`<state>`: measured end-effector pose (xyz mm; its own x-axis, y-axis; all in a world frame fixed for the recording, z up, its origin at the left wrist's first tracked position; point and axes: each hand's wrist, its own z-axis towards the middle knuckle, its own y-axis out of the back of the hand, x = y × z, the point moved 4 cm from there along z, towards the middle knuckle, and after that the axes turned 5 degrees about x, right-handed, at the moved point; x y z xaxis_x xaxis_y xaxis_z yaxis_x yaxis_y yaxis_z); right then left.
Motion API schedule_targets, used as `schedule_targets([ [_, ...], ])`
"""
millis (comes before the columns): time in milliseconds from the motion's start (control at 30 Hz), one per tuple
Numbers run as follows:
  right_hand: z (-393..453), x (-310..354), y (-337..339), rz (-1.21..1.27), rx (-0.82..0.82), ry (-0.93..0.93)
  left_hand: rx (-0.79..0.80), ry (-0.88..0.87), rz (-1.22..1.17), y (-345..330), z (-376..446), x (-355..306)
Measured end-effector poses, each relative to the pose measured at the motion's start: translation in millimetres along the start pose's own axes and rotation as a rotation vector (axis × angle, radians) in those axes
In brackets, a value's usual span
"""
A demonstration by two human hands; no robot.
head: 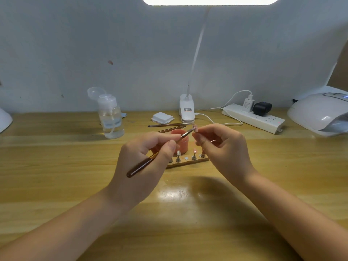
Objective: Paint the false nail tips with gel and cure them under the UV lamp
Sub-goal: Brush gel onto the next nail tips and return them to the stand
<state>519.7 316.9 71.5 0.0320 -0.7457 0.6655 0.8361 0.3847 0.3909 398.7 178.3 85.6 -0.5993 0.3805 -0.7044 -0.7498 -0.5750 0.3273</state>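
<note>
Left hand (150, 153) pinching brush (160, 153), bristles on tip (195, 127) pinched on its peg in right hand (220, 146), above pot (179, 141). Painting under way on this tip. On stand (188, 162): one socket empty, one peg carrying a pink tip, others unclear. Lamp (320, 113) far right, well apart, nothing visible inside; curing apparently not begun

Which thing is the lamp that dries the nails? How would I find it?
Look along the wooden table to its far right end, past the long white power strip. The UV lamp is the big white rounded dome there. Unlike the thin clip-on desk lamp in the middle, it is squat with an open front.
</note>
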Motion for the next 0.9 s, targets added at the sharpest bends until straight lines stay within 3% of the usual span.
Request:
schedule_targets([
  [200, 0.0, -1.1, 1.2, -0.002, -0.012, 0.000, -0.053, 0.026, -0.053, 2.9, -1.0, 1.4],
  [400, -0.6, -5.6, 1.5, -0.020, -0.011, -0.030, 0.030, 0.025, -0.034, -0.5, -2.2, 3.7],
  [600, -3.1, -23.2, 1.0, -0.020, -0.030, -0.138, -0.056, 0.046, -0.051, 7.0, 6.7, 8.0],
  [733, -7.2, -29.1, -0.1, -0.038, -0.032, -0.145, -0.090, 0.153, -0.059, 14.0, 25.4, 20.1],
  [900, -9.7, -29.6, -4.8, 0.053, -0.061, -0.158, -0.037, 0.266, 0.134, 15.4, 63.1, 33.6],
])
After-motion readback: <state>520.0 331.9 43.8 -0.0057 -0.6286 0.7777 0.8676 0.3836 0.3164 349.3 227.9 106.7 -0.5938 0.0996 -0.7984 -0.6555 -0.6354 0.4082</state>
